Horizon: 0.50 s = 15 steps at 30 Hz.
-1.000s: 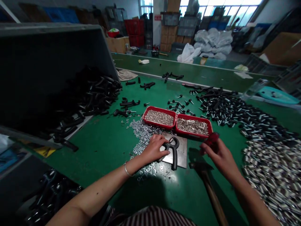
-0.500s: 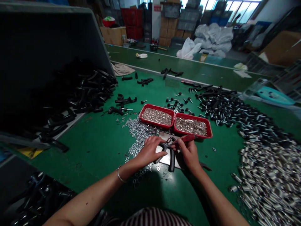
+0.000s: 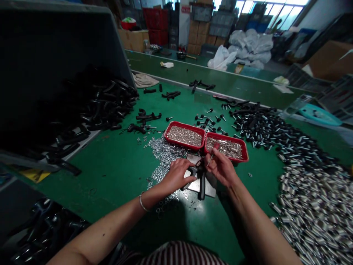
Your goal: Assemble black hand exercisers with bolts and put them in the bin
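Observation:
My left hand [image 3: 179, 173] grips a black handle-like part [image 3: 202, 187] that rests on a flat metal plate [image 3: 211, 190]. Just to its right, my right hand [image 3: 222, 169] is closed around a screwdriver with a red handle [image 3: 216, 146], whose thin shaft points down and left. The fingers of that hand are near the front edge of a red tray of small metal pins [image 3: 224, 147]. Beside it on the left sits a red tray of tiny metal pieces [image 3: 184, 136]. Loose silver washers [image 3: 162, 158] lie left of the plate.
A large grey bin [image 3: 121, 44] tipped open at left holds black parts. Black-headed screws [image 3: 256, 125] are heaped at right, above a big pile of metal cylinders [image 3: 317, 206]. Several black parts [image 3: 149, 117] lie beyond the washers. A green bench [image 3: 242, 79] runs across behind.
My right hand has turned, and the screwdriver has swung from lying nearly flat over the black part to a steeper tilt, its handle now over the pin tray. My left hand has barely moved.

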Tool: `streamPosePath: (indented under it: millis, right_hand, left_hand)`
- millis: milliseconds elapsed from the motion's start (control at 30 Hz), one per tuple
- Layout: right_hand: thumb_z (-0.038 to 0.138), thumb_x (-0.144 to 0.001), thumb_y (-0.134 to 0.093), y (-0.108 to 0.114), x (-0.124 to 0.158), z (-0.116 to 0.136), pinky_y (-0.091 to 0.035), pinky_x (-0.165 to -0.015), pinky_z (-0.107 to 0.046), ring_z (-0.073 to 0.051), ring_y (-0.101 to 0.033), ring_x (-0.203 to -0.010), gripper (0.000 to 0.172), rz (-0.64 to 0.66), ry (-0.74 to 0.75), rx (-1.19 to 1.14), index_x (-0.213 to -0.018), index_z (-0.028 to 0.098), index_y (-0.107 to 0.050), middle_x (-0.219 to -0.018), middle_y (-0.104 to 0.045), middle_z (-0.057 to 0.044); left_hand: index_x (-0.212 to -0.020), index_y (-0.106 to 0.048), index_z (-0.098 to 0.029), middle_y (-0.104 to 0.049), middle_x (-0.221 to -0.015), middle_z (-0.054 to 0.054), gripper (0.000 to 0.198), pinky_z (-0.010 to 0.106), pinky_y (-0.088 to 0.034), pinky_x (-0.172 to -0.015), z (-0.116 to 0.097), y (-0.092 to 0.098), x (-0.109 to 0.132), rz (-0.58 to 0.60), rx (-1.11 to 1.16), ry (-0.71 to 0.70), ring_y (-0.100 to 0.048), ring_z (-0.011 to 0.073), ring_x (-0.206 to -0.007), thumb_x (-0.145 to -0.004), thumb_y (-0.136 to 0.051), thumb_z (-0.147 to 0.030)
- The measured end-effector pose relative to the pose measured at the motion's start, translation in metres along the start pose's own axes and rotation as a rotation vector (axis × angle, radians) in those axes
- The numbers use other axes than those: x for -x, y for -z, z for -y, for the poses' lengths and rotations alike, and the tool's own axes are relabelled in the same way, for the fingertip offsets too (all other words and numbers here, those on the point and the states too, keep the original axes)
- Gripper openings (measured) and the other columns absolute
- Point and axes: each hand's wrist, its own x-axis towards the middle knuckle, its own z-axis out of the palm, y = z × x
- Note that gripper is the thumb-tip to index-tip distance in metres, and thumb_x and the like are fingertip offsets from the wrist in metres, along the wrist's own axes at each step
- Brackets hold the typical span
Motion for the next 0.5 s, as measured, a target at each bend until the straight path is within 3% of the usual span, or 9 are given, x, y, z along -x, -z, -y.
streamPosePath:
  millis: [100, 267, 500]
  right_hand:
    - [0.052, -0.089, -0.058, 0.011, 0.012, -0.012, -0.056, -0.057, -0.030, -0.016, -0.066, -0.060, 0.030, -0.109, 0.040, -0.090, -0.092, 0.023, -0.049, -0.078, -0.069, -0.002]
    - [0.044, -0.092, -0.059, 0.014, 0.034, -0.042, -0.058, -0.062, -0.031, -0.016, -0.070, -0.065, 0.025, -0.182, 0.078, 0.013, -0.100, 0.023, -0.048, -0.088, -0.073, -0.003]
    - [0.048, -0.090, -0.059, 0.004, 0.034, -0.048, -0.057, -0.061, -0.032, -0.019, -0.071, -0.066, 0.028, -0.245, 0.107, 0.071, -0.099, 0.024, -0.048, -0.087, -0.074, -0.003]
  left_hand:
    - [-0.123, -0.058, -0.027, -0.057, -0.121, 0.005, 0.047, 0.045, -0.035, -0.102, 0.001, 0.000, -0.001, 0.009, -0.003, -0.005, -0.048, 0.0272, -0.117, -0.081, -0.072, -0.043]
    - [-0.125, -0.058, -0.027, -0.056, -0.123, 0.006, 0.048, 0.045, -0.034, -0.103, 0.003, 0.000, -0.002, 0.028, 0.002, 0.013, -0.047, 0.0276, -0.118, -0.082, -0.071, -0.044]
    - [-0.124, -0.058, -0.027, -0.056, -0.124, 0.005, 0.048, 0.043, -0.033, -0.105, 0.002, 0.001, -0.003, 0.032, 0.009, 0.030, -0.046, 0.0269, -0.120, -0.081, -0.072, -0.043]
